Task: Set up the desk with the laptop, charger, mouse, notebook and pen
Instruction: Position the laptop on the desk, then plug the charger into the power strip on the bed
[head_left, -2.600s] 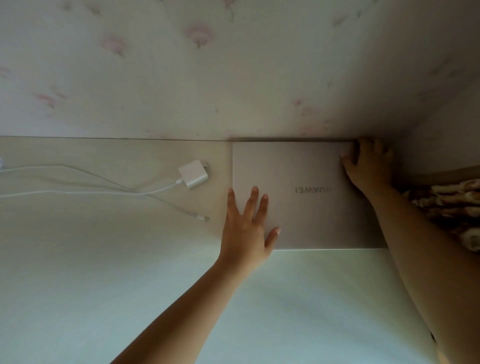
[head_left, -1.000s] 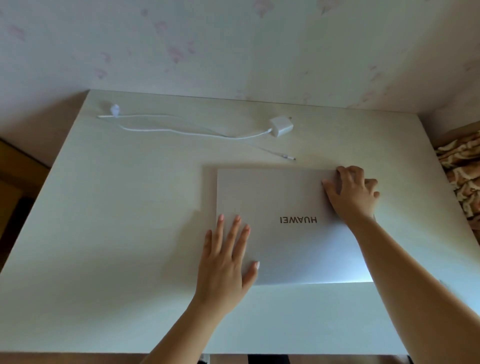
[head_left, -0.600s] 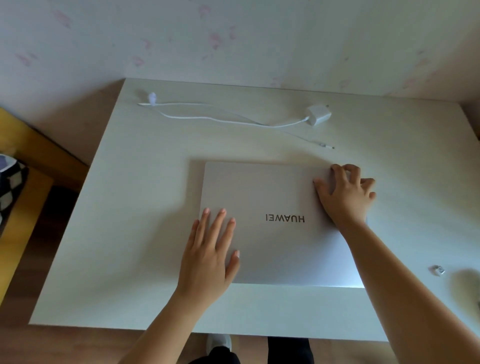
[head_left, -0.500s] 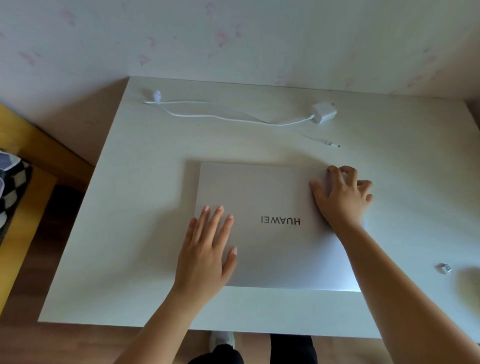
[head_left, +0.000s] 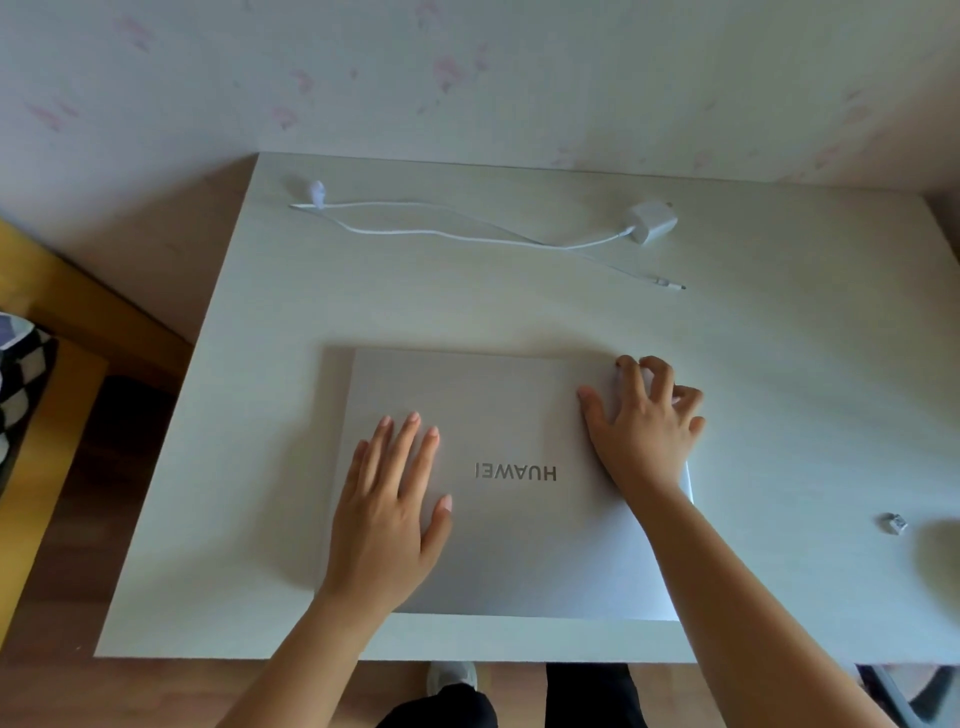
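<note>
So the closed laptop sits flat near the front edge of the table, logo upside down to the person, so probably the hinge is on the near side. The left hand lies flat on the lid, fingers straight, nothing gripped, likely just pinning it. The right hand has its grip curled over the far right corner, looks like steering it. The charger with its cable waits at the back. Mouse, notebook, pen: not in view.
</note>
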